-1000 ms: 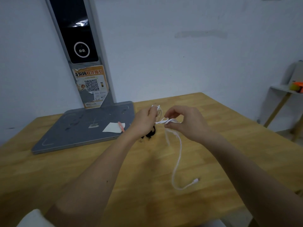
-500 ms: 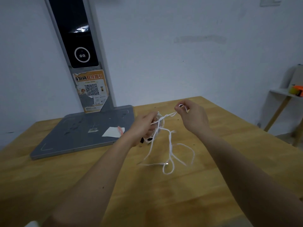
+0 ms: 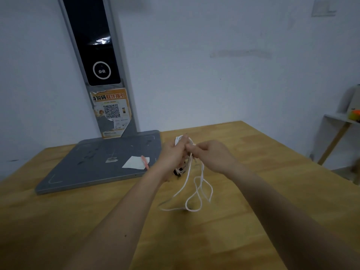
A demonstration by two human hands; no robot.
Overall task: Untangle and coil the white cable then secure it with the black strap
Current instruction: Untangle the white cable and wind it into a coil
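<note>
Black strap (image 3: 178, 171) mostly hidden under left hand (image 3: 172, 152); white cable (image 3: 191, 189) blurred w/ motion, ends unclear. Far-right shelf (image 3: 339, 118) cut off by edge.

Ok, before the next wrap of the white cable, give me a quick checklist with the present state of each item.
1. Left hand holds the coiled loops of the white cable: ok.
2. Right hand pinches the strand next to the coil: ok.
3. Loose cable is free of tangles: not ok, slack loops hang down and cross each other.
4. Free end is located: cannot tell, no plug is clearly visible.
5. Black strap is within reach: ok, something dark shows under the left hand.
6. Wooden table below the slack is free of snags: ok.
</note>
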